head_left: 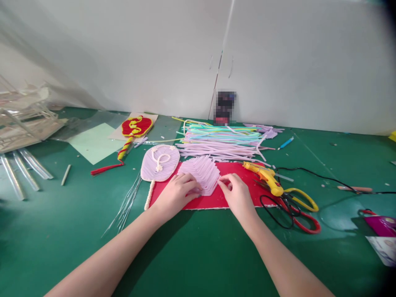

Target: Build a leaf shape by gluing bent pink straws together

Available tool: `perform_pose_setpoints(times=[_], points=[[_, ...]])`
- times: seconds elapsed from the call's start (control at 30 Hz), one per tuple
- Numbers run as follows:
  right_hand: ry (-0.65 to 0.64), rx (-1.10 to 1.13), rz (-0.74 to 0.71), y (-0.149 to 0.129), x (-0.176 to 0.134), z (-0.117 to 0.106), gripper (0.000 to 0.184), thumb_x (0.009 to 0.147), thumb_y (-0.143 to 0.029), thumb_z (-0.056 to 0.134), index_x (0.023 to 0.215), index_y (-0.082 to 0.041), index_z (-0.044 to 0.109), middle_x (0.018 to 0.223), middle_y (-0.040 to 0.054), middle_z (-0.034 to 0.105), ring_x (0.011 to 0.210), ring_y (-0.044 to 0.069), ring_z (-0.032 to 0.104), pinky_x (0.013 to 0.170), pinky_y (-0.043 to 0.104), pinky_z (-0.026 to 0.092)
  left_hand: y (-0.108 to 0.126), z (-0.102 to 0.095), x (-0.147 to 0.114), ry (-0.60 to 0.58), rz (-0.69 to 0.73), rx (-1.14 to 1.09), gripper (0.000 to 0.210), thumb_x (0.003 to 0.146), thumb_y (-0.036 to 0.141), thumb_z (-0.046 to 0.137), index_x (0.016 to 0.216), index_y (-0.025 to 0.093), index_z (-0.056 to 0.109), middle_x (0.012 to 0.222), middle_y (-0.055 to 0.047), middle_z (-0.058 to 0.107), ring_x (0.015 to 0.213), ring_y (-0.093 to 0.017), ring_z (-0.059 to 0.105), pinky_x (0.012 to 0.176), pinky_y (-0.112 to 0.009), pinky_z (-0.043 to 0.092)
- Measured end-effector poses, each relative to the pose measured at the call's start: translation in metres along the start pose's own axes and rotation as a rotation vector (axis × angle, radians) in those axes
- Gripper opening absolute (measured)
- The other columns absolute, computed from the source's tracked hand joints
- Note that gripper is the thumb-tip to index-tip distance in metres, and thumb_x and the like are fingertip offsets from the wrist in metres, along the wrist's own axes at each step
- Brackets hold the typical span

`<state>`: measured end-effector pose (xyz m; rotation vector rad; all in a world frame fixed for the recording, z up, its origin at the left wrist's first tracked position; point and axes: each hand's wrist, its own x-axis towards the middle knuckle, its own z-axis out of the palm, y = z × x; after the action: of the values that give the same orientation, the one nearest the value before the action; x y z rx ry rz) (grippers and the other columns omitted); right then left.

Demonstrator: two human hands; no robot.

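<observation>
A lavender panel of pipe cleaners (pixel 202 173), laid in a chevron pattern, lies on a red board (pixel 244 181). My left hand (pixel 181 189) rests on the panel's left and lower side, its fingers bent and the thumb apart. At the right edge, the thumb and forefinger of my right hand (pixel 233 187) pinch together on the panel; any single strand between them is too small to make out. Left of the panel lies a lavender fan (pixel 160 163) with a cream edge, a cream looped decoration and a twisted cream handle (pixel 149 196).
Behind the board lies a pile of pastel pipe cleaners (pixel 219 142). A yellow glue gun (pixel 266 175) and scissors (pixel 305 210) with a black cord lie right. A red and yellow fan (pixel 136 128), thin wires (pixel 128 202) and clear tubes (pixel 27 169) are left.
</observation>
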<state>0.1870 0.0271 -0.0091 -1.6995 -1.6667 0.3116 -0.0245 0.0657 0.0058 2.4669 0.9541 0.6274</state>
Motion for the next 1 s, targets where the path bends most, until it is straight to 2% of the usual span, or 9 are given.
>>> perform_pose_setpoints(times=[0.33,1.0], points=[[0.052,0.01,-0.055,0.0034,0.0033,0.003,0.009,0.086,-0.023,0.051,0.083,-0.02,0.059,0.081,0.0041,0.065,0.065,0.016,0.057,0.068,0.03,0.047,-0.0003,0.0,0.0008,-0.005,0.001,-0.017,0.007,0.086,0.022,0.06,0.089,0.02,0.066,0.094,-0.004,0.062,0.087,-0.018,0.057,0.081,-0.031,0.046],[0.03,0.067,-0.039,0.0033,0.0041,0.0032,0.008,0.084,-0.022,0.053,0.083,-0.02,0.061,0.082,0.0037,0.066,0.066,0.016,0.056,0.069,0.03,0.047,0.0012,-0.0001,0.0008,0.025,0.005,-0.016,0.01,0.087,0.025,0.058,0.087,0.02,0.066,0.092,-0.004,0.063,0.087,-0.017,0.057,0.081,-0.031,0.046]])
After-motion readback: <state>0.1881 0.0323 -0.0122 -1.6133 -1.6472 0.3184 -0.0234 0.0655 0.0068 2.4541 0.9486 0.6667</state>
